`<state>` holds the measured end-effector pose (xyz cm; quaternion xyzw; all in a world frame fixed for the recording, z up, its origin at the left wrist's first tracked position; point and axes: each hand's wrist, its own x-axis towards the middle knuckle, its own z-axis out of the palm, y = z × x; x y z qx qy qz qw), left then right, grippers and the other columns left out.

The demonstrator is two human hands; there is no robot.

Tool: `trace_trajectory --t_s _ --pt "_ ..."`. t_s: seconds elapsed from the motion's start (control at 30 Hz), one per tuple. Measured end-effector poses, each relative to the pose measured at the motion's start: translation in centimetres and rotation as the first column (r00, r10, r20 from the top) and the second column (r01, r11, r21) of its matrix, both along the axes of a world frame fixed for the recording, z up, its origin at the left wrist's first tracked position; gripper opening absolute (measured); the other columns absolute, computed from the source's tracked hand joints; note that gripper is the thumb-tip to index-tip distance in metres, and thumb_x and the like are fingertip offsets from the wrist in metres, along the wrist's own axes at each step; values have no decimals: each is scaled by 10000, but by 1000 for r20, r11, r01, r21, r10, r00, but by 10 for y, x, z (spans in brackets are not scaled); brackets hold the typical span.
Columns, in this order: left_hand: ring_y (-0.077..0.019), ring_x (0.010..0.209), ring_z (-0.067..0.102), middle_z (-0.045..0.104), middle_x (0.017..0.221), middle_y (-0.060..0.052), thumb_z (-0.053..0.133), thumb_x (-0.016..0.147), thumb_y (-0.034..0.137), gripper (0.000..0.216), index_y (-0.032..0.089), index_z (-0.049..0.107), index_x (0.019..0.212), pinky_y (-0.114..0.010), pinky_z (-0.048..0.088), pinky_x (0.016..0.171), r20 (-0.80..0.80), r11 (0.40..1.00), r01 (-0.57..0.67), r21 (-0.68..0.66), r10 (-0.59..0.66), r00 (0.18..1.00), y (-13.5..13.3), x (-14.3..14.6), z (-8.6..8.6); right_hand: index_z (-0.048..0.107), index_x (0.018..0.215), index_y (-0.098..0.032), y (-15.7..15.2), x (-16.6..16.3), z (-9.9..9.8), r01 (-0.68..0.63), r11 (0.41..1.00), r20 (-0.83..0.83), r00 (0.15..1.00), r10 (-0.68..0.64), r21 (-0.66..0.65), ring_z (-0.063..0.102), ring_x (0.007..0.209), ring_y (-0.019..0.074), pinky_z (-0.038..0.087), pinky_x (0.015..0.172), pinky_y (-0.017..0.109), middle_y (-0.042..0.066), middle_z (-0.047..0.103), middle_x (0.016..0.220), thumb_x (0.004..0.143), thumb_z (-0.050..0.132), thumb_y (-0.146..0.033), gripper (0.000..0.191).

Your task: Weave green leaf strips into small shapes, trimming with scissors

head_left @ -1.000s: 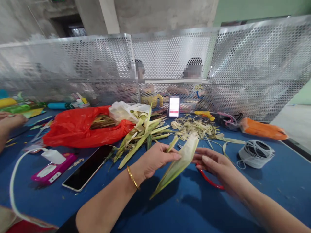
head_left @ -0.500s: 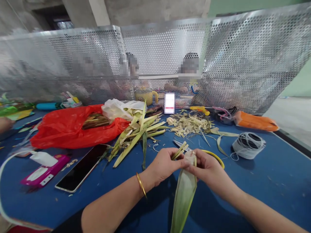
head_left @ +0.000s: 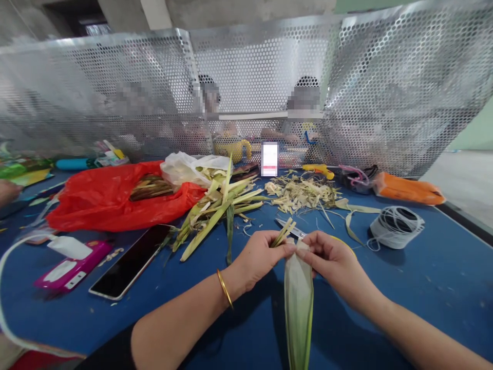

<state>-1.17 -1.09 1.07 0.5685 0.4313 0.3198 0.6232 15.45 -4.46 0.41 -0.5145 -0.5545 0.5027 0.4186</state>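
A long pale-green corn husk (head_left: pixel 299 303) hangs down toward me from between my two hands. My left hand (head_left: pixel 265 257), a gold bangle on its wrist, is closed on the husk's top edge and also grips a small bundle of narrow husk strips (head_left: pixel 284 231) that stick up past the fingers. Thumb and fingers of my right hand (head_left: pixel 327 257) pinch the same husk at its upper right corner. Just behind the hands lie scissors (head_left: pixel 295 230) with yellow handles, partly hidden by the right hand.
Husk strips (head_left: pixel 215 221) and a heap of shredded scraps (head_left: pixel 308 192) lie beyond my hands. Leftward are a red plastic bag (head_left: pixel 96 200), a phone (head_left: pixel 131 262) and a magenta power strip (head_left: pixel 73 267). String (head_left: pixel 396 228) sits right. A perforated metal screen (head_left: pixel 258 67) stands behind; people are beyond it.
The husk has turned from slanting down-left to hanging nearly straight, with more of its pale face showing. Both hands keep their hold close together. The view has shifted slightly.
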Motion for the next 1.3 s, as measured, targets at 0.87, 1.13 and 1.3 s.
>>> trace_trajectory --t_s 0.87,1.13,1.3 --pt "-95 569 371 459 539 45 598 745 339 287 151 543 535 -233 285 561 -60 994 -50 95 56 997 -2 2 -6 515 659 -190 -3 1 -2 13 974 263 962 -74 224 409 549 103 324 502 227 -37 464 582 793 588 -360 229" --pt "-85 550 328 443 549 49 605 757 371 292 142 577 579 -232 265 544 -34 992 -81 93 85 996 -1 1 -4 565 795 -194 -2 1 -5 -3 991 153 988 -17 133 465 590 122 373 532 240 -21 532 654 765 629 -382 202" --pt "-86 558 313 412 555 55 609 755 392 307 149 549 578 -231 251 522 -48 991 -79 108 84 995 -1 2 -8 529 700 -185 2 -2 -5 -34 999 40 999 35 -16 468 558 110 389 527 238 -30 515 612 689 681 -463 318"
